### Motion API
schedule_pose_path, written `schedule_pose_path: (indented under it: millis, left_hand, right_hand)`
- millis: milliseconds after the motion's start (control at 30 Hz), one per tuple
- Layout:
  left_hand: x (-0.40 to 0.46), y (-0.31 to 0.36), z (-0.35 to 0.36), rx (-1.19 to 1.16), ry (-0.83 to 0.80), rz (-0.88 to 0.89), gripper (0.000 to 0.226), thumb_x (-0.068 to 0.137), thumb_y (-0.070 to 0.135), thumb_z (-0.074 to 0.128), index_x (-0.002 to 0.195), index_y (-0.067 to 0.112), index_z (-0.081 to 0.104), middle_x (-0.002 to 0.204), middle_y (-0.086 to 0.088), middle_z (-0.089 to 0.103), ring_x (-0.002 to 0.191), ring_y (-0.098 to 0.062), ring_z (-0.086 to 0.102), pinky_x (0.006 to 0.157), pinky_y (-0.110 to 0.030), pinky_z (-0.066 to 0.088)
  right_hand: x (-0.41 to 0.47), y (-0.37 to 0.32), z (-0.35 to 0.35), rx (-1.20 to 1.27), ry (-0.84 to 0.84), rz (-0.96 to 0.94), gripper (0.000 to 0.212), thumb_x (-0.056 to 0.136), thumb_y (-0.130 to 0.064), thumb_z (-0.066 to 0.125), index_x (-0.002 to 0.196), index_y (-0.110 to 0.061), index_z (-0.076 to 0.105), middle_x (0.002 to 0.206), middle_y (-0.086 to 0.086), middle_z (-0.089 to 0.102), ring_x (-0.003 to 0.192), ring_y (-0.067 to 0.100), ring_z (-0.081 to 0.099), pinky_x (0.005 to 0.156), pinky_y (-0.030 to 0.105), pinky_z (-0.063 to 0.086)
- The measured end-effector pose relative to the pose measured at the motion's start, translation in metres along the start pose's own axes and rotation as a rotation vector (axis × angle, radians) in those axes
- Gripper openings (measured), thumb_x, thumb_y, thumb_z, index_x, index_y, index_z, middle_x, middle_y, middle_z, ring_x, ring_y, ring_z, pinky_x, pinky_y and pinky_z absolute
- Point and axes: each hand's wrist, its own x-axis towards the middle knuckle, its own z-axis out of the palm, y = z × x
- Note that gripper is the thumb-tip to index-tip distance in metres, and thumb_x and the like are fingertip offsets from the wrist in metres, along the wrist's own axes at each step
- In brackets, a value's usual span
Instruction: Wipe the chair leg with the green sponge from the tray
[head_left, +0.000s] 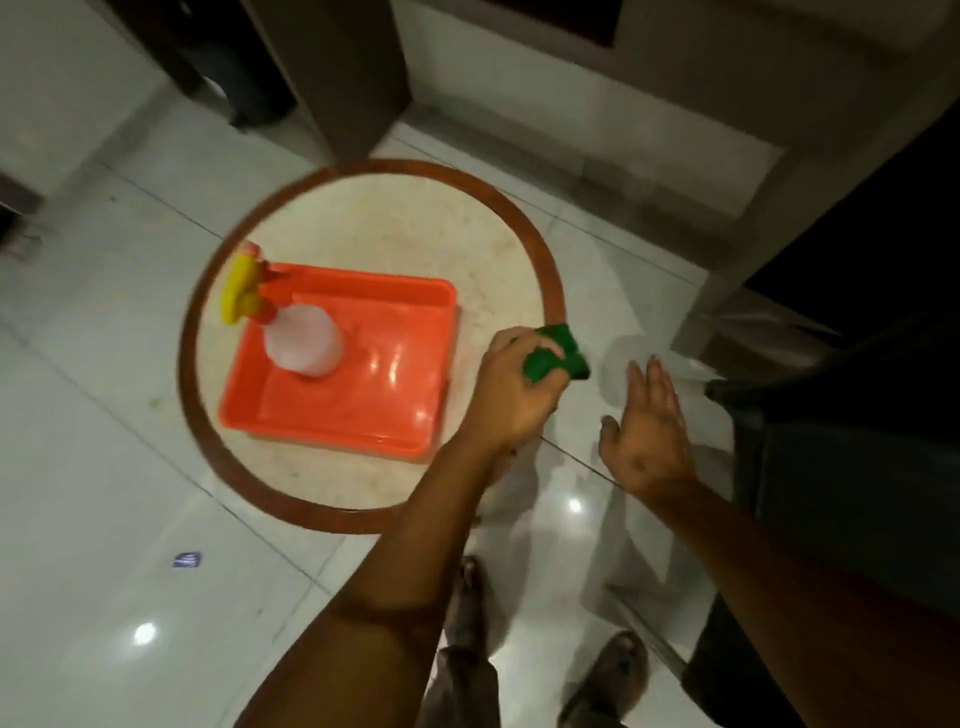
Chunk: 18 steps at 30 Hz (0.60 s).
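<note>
holding the green sponge (558, 353) in our left hand (511, 389), we have it clear of the orange tray (415, 332) and just past the right rim of the round table (545, 270), above the tiled floor (104, 467). the fingers are curled tight around its near half, so the far end sticks out beyond the knuckles, its long side running away from us and a little rightward. our right hand (649, 431) is flat and spread, gripping nothing, just beside the sponge on its right.

the chair leg itself we cannot pick out with certainty; the dark furniture (857, 389) fills the right side, so we judge the sponge must travel rightward and down. the left hand already carries it, though the right is nearer that furniture, so a hand-over may be coming.

the sponge is a deep green block, squeezed and slightly blurred. a spray bottle (306, 338) with a yellow trigger stands in the tray.
</note>
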Motion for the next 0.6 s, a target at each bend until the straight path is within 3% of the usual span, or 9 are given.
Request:
schedule_pose_path:
  millis: [33,100,133,200,367,500,600]
  left_hand:
    - [-0.009,-0.003,-0.025,0.139,0.032,0.048,0.014,0.077,0.03,0.065,0.086,0.039,0.07,0.113,0.01,0.061,0.107,0.015,0.055,0.102,-0.008,0.041]
    - [-0.018,-0.014,-0.069,0.363,0.064,0.072,0.026,0.077,0.026,0.066,0.1,0.019,0.076,0.131,-0.007,0.059,0.129,-0.017,0.052,0.115,-0.033,0.037]
    - [-0.017,-0.021,-0.084,0.45,0.078,0.064,0.029,0.078,0.024,0.067,0.104,0.013,0.075,0.136,-0.014,0.058,0.132,-0.031,0.051,0.115,-0.038,0.034]
    - [-0.008,-0.034,-0.11,0.551,0.097,0.011,0.029,0.083,0.021,0.07,0.11,0.011,0.074,0.143,-0.02,0.055,0.136,-0.042,0.047,0.113,-0.037,0.031]
    - [0.014,-0.073,-0.135,0.722,-0.006,-0.11,0.043,0.089,0.026,0.064,0.131,0.015,0.063,0.162,-0.023,0.037,0.152,-0.048,0.026,0.124,-0.054,0.03]
    - [0.006,-0.09,-0.135,0.896,-0.188,-0.22,0.065,0.096,0.039,0.056,0.157,0.029,0.038,0.173,-0.017,0.016,0.161,-0.046,0.004,0.125,-0.075,0.018]
    - [0.0,-0.075,-0.136,0.944,-0.21,-0.205,0.082,0.095,0.043,0.057,0.165,0.029,0.019,0.178,-0.016,0.003,0.164,-0.047,-0.006,0.125,-0.077,0.01]
  right_hand:
    - [0.002,-0.025,-0.003,0.003,0.006,-0.028,0.079,0.099,-0.025,0.059,0.162,-0.012,0.014,0.172,0.014,0.004,0.158,0.032,0.004,0.129,0.048,0.014]
    - [0.007,-0.069,-0.008,0.0,0.015,-0.102,0.077,0.1,-0.035,0.057,0.162,-0.013,0.016,0.171,0.016,0.008,0.158,0.034,0.007,0.129,0.05,0.014]
    - [0.01,-0.087,-0.01,-0.012,0.016,-0.135,0.078,0.1,-0.038,0.057,0.161,-0.013,0.016,0.171,0.017,0.01,0.158,0.035,0.008,0.129,0.05,0.014]
    - [0.017,-0.116,-0.01,-0.057,0.023,-0.192,0.077,0.1,-0.035,0.057,0.161,-0.014,0.014,0.171,0.016,0.009,0.158,0.035,0.008,0.129,0.049,0.013]
    - [0.033,-0.148,0.001,-0.202,0.028,-0.249,0.078,0.1,-0.042,0.055,0.161,-0.017,0.013,0.172,0.015,0.007,0.159,0.035,0.005,0.127,0.047,0.007]
    - [0.027,-0.154,-0.001,-0.281,-0.023,-0.29,0.076,0.101,-0.048,0.051,0.161,-0.02,0.015,0.172,0.014,0.006,0.159,0.035,0.003,0.126,0.046,0.003]
    - [0.023,-0.158,-0.03,-0.389,-0.021,-0.322,0.073,0.098,-0.046,0.055,0.159,-0.023,0.021,0.172,0.014,0.005,0.158,0.036,0.002,0.127,0.046,0.004]
